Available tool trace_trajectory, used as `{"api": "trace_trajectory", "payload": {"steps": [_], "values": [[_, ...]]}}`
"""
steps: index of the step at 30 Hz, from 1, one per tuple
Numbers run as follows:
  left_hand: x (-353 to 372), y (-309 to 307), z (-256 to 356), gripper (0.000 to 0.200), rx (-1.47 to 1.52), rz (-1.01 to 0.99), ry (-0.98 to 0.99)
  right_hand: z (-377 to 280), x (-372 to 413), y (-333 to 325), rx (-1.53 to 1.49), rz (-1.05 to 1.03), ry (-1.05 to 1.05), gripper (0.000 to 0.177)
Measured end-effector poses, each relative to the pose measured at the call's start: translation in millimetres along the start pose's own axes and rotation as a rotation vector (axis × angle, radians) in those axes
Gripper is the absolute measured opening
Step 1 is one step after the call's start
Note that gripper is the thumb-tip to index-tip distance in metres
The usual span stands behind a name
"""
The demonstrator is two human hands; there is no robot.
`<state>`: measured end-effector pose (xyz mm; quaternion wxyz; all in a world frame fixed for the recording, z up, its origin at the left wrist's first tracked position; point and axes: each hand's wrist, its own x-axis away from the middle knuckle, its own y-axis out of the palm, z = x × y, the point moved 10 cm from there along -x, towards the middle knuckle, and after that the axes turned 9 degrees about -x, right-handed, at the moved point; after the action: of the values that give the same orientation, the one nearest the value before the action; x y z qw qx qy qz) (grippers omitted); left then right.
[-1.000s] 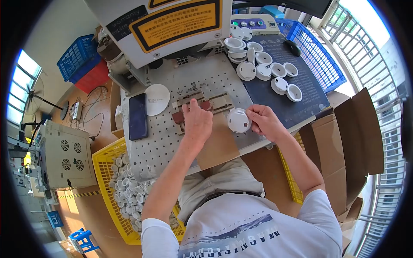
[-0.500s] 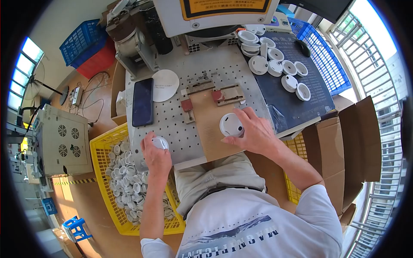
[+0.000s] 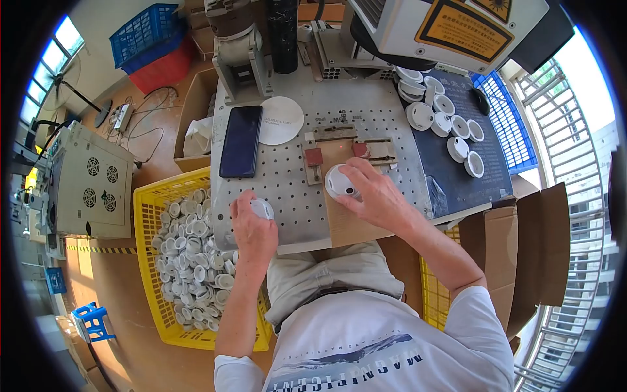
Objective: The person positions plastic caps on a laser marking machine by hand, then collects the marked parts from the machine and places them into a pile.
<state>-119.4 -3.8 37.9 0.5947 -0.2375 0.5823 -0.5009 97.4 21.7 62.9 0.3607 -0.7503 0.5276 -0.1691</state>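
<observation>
My right hand (image 3: 379,198) grips a white round plastic lid (image 3: 336,181) by its right side, thumb and fingers at its edge. A small dark hole shows in the lid's top. It is over the brown board (image 3: 342,219), just in front of the metal fixture (image 3: 334,133) with its two red blocks (image 3: 314,157). Near the table's left front corner, my left hand (image 3: 253,228) is closed round another white lid (image 3: 263,209), partly hidden by the fingers. A pale round disc (image 3: 282,121) and a dark phone (image 3: 241,142) lie farther back on the perforated metal table (image 3: 294,176).
Several white lids (image 3: 441,124) lie on the dark mat (image 3: 493,166) at right. A yellow basket (image 3: 151,287) full of white parts stands at the left. The machine head (image 3: 450,29) overhangs the back. An open cardboard box (image 3: 503,248) stands right of the table.
My view has turned to the right. The right hand has carried its lid leftward and closer to the fixture's red blocks. My left hand stays near the front left corner with its lid.
</observation>
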Motion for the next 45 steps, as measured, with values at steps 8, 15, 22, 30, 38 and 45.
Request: {"api": "trace_trajectory", "payload": {"steps": [8, 15, 22, 30, 38, 45], "values": [[-1.0, -0.5, -1.0, 0.014, 0.004, 0.007, -0.024, 2.2, -22.9, -4.0, 0.046, 0.134, -0.043, 0.042], [-1.4, 0.3, -1.7, 0.012, 0.015, -0.003, -0.029, 9.0, -39.6, -4.4, 0.058, 0.137, 0.011, 0.04], [1.3, 2.5, -6.2, 0.013, 0.017, 0.007, -0.054, 18.1, -37.0, 0.3, 0.174, 0.194, 0.013, 0.038], [70.3, -50.5, -145.9, 0.041, 0.004, 0.045, -0.533, 70.8, 2.1, -84.2, 0.027, 0.444, 0.13, 0.035], [94.0, -116.3, -219.4, 0.044, -0.339, 0.102, -0.681, 161.6, -18.5, -164.6, 0.43, 0.484, 0.244, 0.055], [-23.3, -44.3, -55.9, 0.015, -0.166, -0.01, -0.171, 176.0, -31.2, -165.0, 0.44, 0.335, 0.335, 0.053]]}}
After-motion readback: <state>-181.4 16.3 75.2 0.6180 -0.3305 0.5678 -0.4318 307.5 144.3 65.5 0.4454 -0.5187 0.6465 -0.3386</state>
